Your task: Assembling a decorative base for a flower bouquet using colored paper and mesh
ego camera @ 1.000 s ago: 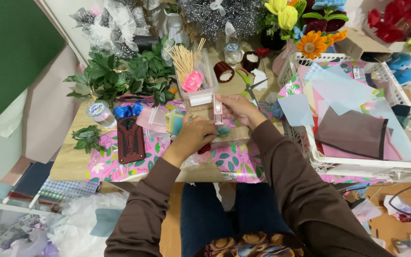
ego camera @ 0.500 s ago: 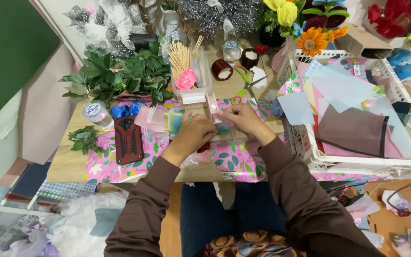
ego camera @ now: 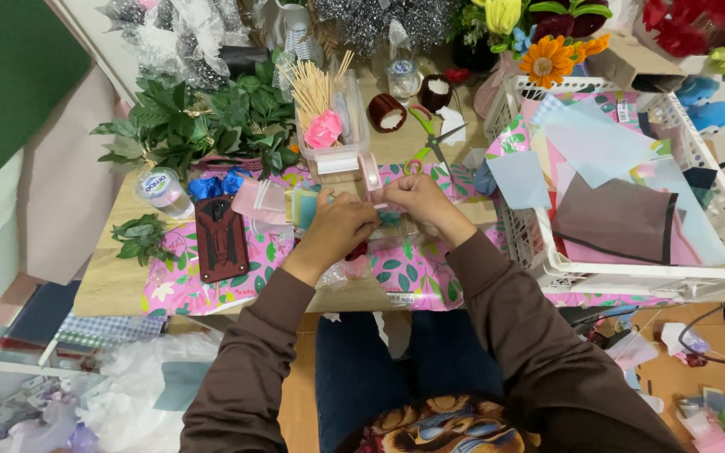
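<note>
At the middle of the counter [ego camera: 111, 285], both hands meet over a sheet of pink leaf-patterned wrapping paper [ego camera: 413, 273]. The left hand [ego camera: 341, 225] is curled nearly closed, its fingertips pinching a small teal piece [ego camera: 389, 218] that is mostly hidden between the two hands; what it is cannot be made out. The right hand [ego camera: 417, 197] is also closed, gripping a pink tape dispenser [ego camera: 372, 178] whose upper part rises above the knuckles, while its lower part is covered by the fingers.

Just behind the hands stands a clear box [ego camera: 333, 143] holding wooden sticks and a pink flower. To the left lie a dark red phone case [ego camera: 221, 237], blue bows [ego camera: 216, 184] and a capped plastic cup [ego camera: 159, 189], with green leaf sprigs [ego camera: 203, 117] beyond. Scissors [ego camera: 425, 134] lie behind the right hand. On the right, a white basket [ego camera: 547, 260] holds coloured paper sheets; its far corner is cut off by the frame edge.

Compared with half a second ago, the hands have stayed in the same spot, pressed slightly closer together, and the dispenser remains upright between them.
</note>
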